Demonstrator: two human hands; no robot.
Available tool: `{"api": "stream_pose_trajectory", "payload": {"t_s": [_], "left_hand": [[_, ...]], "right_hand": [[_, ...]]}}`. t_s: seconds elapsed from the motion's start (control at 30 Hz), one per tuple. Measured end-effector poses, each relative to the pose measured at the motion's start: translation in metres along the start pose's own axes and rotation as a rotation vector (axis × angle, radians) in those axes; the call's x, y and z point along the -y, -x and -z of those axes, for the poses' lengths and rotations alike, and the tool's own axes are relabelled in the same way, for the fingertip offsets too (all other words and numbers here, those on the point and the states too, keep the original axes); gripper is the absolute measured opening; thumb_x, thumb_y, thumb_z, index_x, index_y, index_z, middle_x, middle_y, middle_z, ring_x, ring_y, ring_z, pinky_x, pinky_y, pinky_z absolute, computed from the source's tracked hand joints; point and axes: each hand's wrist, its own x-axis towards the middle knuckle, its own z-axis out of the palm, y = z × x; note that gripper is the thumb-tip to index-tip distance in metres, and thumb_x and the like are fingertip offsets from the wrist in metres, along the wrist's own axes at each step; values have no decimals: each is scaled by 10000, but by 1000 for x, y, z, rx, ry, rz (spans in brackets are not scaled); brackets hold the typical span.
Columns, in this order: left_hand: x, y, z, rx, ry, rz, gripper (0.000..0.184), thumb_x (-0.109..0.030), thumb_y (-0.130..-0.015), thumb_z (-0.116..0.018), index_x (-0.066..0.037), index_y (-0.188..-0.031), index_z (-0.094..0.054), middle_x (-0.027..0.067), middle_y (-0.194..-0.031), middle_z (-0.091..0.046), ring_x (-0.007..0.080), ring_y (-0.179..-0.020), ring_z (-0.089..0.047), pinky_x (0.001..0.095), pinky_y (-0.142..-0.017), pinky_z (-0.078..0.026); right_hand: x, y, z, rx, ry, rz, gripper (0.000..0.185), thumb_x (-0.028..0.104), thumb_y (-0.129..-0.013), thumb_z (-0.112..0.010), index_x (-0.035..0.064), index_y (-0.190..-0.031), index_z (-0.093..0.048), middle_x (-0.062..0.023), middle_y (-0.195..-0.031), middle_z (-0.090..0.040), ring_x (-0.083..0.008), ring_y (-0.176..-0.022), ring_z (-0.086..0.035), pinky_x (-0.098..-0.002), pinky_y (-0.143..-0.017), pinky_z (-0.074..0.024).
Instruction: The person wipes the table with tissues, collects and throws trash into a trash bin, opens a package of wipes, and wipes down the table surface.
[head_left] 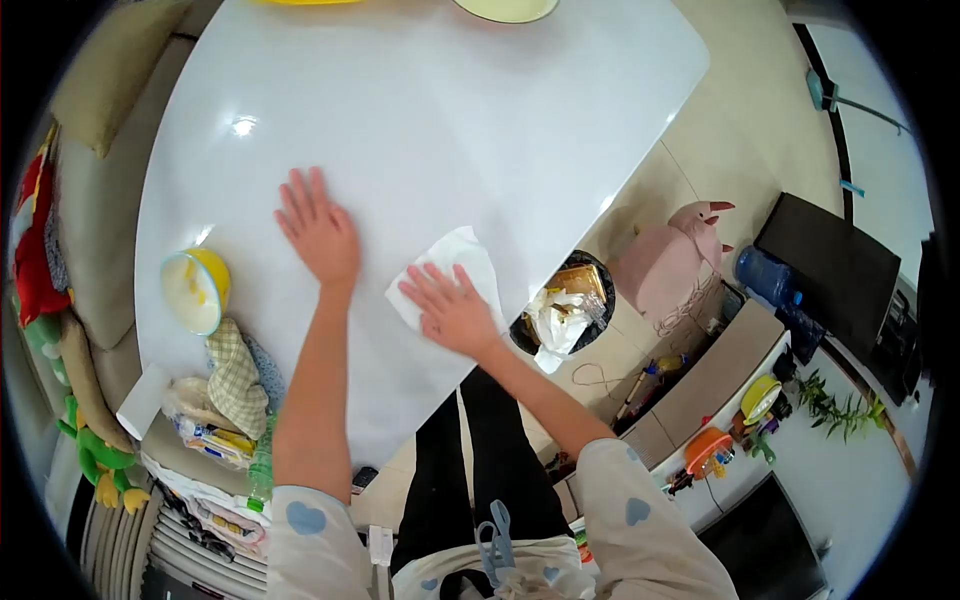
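My right hand [452, 308] lies flat with its fingers spread on a white tissue [474, 258], pressing it to the white tabletop [420, 130]. The tissue reaches out past my fingertips, close to the table's right edge. To the left, my left hand [320, 228] rests palm down on the bare tabletop, fingers apart, holding nothing. A yellow bowl [215, 275] with a pale inside and a light-blue rim is tipped toward the left edge, left of my left forearm.
Below the right edge stands a black trash bin [603, 318] with crumpled tissues. A checked cloth [238, 375], a plastic bag [190, 405] and a green bottle [261, 465] sit at lower left. Another bowl [508, 9] is at the far edge. A pink animal-shaped stool [660, 262] stands right.
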Motion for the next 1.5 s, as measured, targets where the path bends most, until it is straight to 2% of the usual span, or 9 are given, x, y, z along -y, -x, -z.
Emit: {"api": "stream_pose_trajectory", "payload": {"t_s": [0.1, 0.33, 0.43, 0.57, 0.67, 0.83, 1.03, 1.3, 1.5], "left_hand": [[35, -10, 10, -6, 13, 16, 514, -134, -803, -379, -164, -1315, -349, 55, -1391, -274, 271, -1288, -219, 461, -1049, -105], [39, -14, 15, 12, 26, 50, 505, -132, -794, -377, -185, -1296, -379, 45, -1382, -291, 260, -1281, -236, 445, -1051, -126], [38, -16, 18, 24, 27, 72, 501, -134, -781, -388, -184, -1280, -402, 38, -1375, -303, 258, -1274, -252, 446, -1049, -139], [40, -17, 17, 48, 18, 97, 509, -125, -751, -410, -182, -1256, -433, 35, -1369, -314, 266, -1267, -264, 463, -1040, -163], [38, -18, 21, 67, 43, 120, 530, -110, -734, -423, -187, -1259, -427, 29, -1368, -314, 264, -1268, -261, 469, -1039, -165], [37, -20, 25, 149, 88, 151, 554, -110, -736, -414, -194, -1283, -396, 25, -1387, -281, 258, -1284, -225, 457, -1049, -137], [39, -21, 25, 146, 122, 189, 580, -99, -718, -433, -199, -1287, -384, 21, -1385, -278, 257, -1274, -245, 468, -1043, -162], [39, -18, 22, 238, 194, 239, 571, -150, -737, -446, -263, -1292, -366, -39, -1399, -240, 199, -1289, -218, 442, -1056, -165], [40, -19, 27, 216, 189, 228, 583, -124, -706, -469, -238, -1272, -390, -15, -1380, -277, 234, -1264, -260, 451, -1037, -201]], "right_hand": [[-43, -47, 31, -36, 98, -134, 571, 252, -765, -453, 158, -1314, -324, -69, -1380, -276, -239, -1279, -242, -492, -1033, -173], [-113, -197, 64, -663, 429, -433, 508, 217, -783, -432, 99, -1276, -392, -115, -1354, -323, -296, -1248, -290, -503, -1018, -174], [-63, -222, 47, -526, 309, -280, 518, 208, -782, -440, 106, -1286, -377, -114, -1363, -306, -279, -1257, -278, -503, -1020, -169], [8, -199, 18, -112, 84, 228, 551, 216, -766, -471, 133, -1299, -355, -76, -1377, -290, -244, -1286, -230, -491, -1028, -158], [-7, -193, 35, -6, 77, 199, 553, 241, -772, -473, 142, -1302, -347, -67, -1373, -294, -245, -1283, -236, -477, -1036, -160], [-58, -245, 66, -338, 309, -148, 535, 212, -797, -433, 97, -1309, -330, -97, -1396, -248, -271, -1292, -209, -488, -1030, -133], [-11, -350, 41, -397, 337, 72, 514, 219, -803, -420, 67, -1290, -353, -106, -1386, -266, -280, -1279, -235, -518, -1017, -141], [24, -347, 42, 90, 228, 545, 548, 240, -772, -448, 163, -1306, -352, -65, -1382, -284, -229, -1285, -237, -482, -1035, -158], [-4, -469, 44, -322, 347, 306, 543, 278, -802, -429, 116, -1312, -340, -105, -1380, -285, -269, -1284, -234, -490, -1033, -126]]}}
